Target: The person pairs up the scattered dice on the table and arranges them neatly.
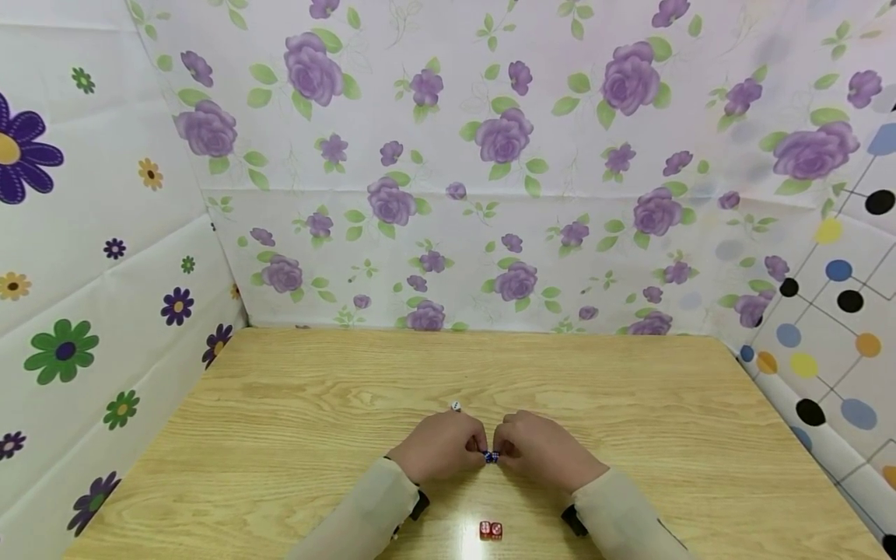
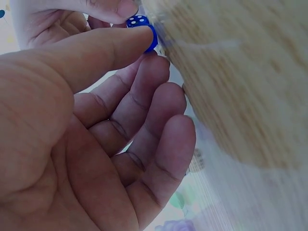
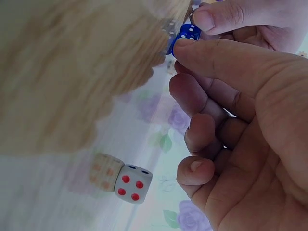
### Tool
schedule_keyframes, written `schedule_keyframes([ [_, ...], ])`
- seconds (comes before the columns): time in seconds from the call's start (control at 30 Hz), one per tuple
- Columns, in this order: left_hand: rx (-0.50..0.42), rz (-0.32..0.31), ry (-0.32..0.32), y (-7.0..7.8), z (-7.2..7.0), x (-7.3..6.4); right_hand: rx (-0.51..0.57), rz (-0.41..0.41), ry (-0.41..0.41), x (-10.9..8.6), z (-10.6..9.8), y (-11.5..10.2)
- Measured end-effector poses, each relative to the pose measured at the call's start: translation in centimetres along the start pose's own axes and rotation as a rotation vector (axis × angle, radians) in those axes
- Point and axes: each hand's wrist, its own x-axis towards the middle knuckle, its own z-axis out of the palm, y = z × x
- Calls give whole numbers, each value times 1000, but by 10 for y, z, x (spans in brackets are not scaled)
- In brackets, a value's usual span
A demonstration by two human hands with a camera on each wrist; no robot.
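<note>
The left hand (image 1: 441,445) and the right hand (image 1: 539,445) meet over the table (image 1: 280,435), near its front edge. Both pinch the same blue die (image 1: 491,456) between thumb and fingertips, one hand from each side, just above the wood. Closer to the person, two white dice (image 1: 491,530) with red dots lie touching each other. A small white die (image 1: 456,406) lies just behind the left hand.
</note>
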Motion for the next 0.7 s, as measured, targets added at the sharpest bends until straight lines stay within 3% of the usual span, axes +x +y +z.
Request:
schedule_keyframes([
  [0.27, 19, 8, 3, 2, -1, 1, -9, 8, -4, 0, 0, 0],
  [0.7, -52, -32, -18, 2, -3, -1, 27, 21, -30, -2, -1, 3],
])
